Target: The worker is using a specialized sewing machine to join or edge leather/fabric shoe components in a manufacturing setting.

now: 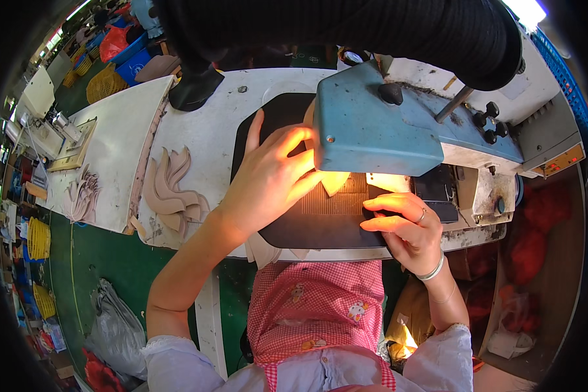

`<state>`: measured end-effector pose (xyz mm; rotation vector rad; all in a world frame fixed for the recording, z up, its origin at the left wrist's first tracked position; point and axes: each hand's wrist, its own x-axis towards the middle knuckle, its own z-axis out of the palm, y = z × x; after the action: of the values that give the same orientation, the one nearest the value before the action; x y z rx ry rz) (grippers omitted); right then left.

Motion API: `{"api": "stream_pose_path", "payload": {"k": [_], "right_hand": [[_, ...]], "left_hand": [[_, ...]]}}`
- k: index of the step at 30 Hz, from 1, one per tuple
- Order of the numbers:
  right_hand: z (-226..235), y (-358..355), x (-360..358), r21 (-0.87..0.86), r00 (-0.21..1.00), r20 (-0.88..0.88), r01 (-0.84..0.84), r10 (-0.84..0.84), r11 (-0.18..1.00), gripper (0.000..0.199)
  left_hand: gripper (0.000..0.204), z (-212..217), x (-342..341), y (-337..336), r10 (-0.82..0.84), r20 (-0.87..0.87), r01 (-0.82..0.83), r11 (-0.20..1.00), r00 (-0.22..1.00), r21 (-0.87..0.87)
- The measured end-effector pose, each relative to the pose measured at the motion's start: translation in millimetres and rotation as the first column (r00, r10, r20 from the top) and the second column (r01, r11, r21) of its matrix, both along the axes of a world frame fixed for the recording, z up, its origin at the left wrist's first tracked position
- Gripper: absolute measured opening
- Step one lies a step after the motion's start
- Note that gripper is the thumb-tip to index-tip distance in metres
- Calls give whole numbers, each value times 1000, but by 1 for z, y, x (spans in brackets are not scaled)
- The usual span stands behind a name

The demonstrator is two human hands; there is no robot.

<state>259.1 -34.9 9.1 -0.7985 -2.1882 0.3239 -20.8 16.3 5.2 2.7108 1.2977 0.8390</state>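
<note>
A blue-covered bench machine (372, 127) with a lit work area stands over a black plate (287, 228). Its ribbed metal bed (336, 201) glows under the lamp. My left hand (271, 173) reaches in from the left, its fingers bent and closed on a curved beige piece (334, 182) at the machine head. Part of that piece is hidden behind the fingers and the blue cover. On the right edge of the ribbed bed, my right hand (413, 230) rests with two fingers stretched out and slightly apart; nothing shows in it.
Curved beige pieces (170, 186) lie fanned on the white table (209, 140) to the left, with another bunch (83, 195) farther left. A thick black hose (346, 26) crosses overhead. More beige pieces (262, 250) stick out under the plate's front edge.
</note>
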Motion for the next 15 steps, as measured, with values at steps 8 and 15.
{"api": "stream_pose_path", "payload": {"k": [8, 15], "right_hand": [[-4, 0, 1, -1, 1000, -3, 16, -16, 1000, 33], [-1, -4, 0, -14, 999, 3, 36, -36, 999, 36]], "left_hand": [[26, -2, 16, -11, 162, 22, -163, 976, 987, 142], [28, 1, 26, -14, 264, 48, -268, 929, 963, 255]]}}
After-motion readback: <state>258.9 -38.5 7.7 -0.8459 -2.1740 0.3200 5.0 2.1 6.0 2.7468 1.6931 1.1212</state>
